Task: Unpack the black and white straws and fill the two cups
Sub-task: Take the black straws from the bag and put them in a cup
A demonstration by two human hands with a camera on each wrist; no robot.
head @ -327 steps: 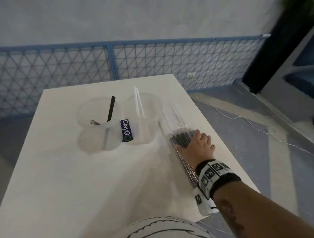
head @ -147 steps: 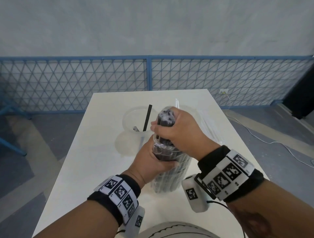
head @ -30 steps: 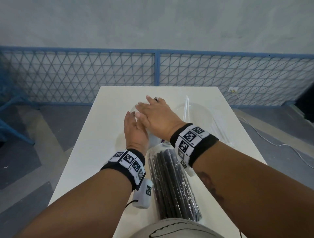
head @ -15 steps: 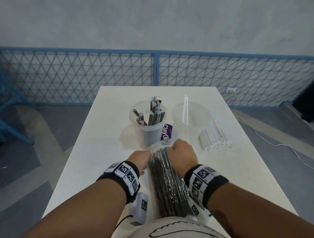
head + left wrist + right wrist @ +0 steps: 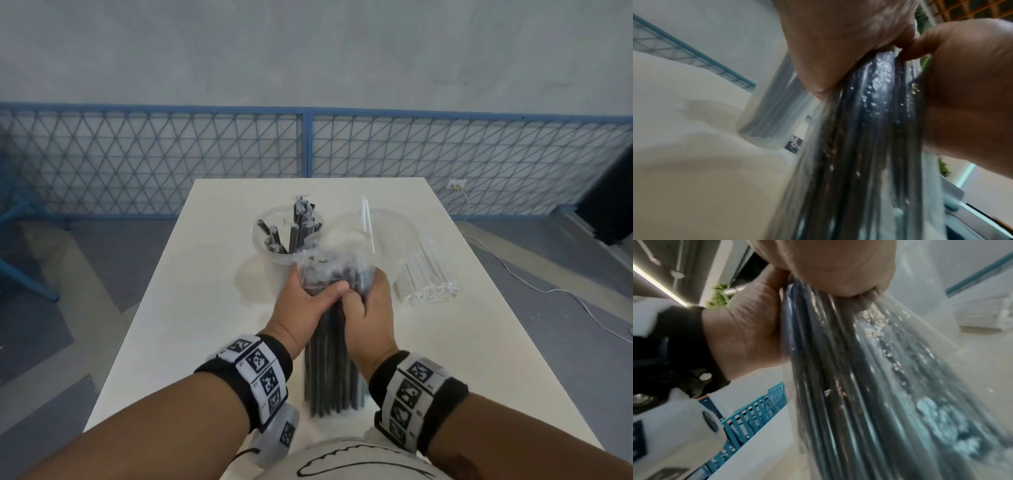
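Note:
A clear plastic pack of black straws [image 5: 330, 363] stands upright on the white table [image 5: 185, 308], close to me. My left hand [image 5: 305, 301] and right hand [image 5: 368, 306] both grip its upper end, side by side. The pack fills both wrist views [image 5: 859, 146] [image 5: 869, 378]. Behind it the left clear cup [image 5: 274, 257] holds several black straws [image 5: 298, 226]. The right clear cup [image 5: 394, 240] holds two white straws [image 5: 365, 219]. A bundle of white straws [image 5: 428, 277] lies on the table to the right of the cups.
A blue mesh fence [image 5: 308, 164] runs behind the table's far edge, with a grey wall above. A white cable [image 5: 548, 291] trails on the floor to the right. The cups stand touching each other.
The pack lay flat on the table under my hands half a second ago. Now both hands have lifted its top end and it stands upright in front of the cups.

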